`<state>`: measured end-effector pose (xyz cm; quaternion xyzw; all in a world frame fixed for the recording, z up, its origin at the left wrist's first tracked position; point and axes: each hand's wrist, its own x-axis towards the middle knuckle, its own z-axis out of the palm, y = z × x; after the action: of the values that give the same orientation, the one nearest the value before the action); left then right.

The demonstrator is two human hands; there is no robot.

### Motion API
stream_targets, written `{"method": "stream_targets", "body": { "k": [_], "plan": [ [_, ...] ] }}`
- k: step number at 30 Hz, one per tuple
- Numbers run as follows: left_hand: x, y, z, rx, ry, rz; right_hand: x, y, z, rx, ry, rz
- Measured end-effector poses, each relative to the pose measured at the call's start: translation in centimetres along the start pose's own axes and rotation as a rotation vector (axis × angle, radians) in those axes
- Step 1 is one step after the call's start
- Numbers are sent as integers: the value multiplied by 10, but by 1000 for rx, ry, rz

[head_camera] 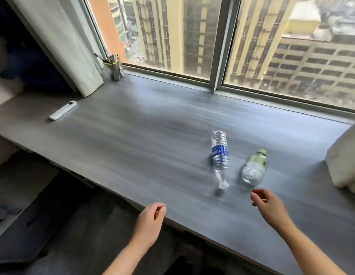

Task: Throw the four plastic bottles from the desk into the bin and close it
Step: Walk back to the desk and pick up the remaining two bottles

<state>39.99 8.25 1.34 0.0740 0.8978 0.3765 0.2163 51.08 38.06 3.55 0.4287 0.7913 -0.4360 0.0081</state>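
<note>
Nearest the camera, both forearms reach in from the bottom edge, and both hands are empty. The left hand [152,215] hangs at the desk's front edge with its fingers loosely curled inward, holding nothing; the right hand [268,204] is already over the desk [133,126], fingers half bent and spread a little, also holding nothing. Just beyond the right hand's fingertips lie two bottles, side by side but apart. The green-capped bottle [254,168] lies on its side with its clear base turned toward the person and its cap pointing away toward the window, so its long axis runs almost straight out from the right hand; it is the closer thing to that hand, a short reach ahead and slightly left. The blue-labelled bottle [220,158] lies to its left, turned the other way: its white cap is at the near end and its base at the far end, the axis leaning slightly left as it goes away. It sits between the two hands, though nearer the right. My judgement is that the right hand suits the green-capped bottle, closing across its width near the base, while the left would have to travel forward and to the right for the blue-labelled one. Only two bottles show here; the bin is not in view. Farther off lie a white remote [62,110] and a bundle of pens [115,66] by the window [216,46].
</note>
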Motion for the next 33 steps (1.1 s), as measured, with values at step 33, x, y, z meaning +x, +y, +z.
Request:
{"method": "stream_targets", "body": {
  "k": [33],
  "plan": [
    [206,172,123,768,-491,688,154,3,-8,78,14,365]
  ]
}}
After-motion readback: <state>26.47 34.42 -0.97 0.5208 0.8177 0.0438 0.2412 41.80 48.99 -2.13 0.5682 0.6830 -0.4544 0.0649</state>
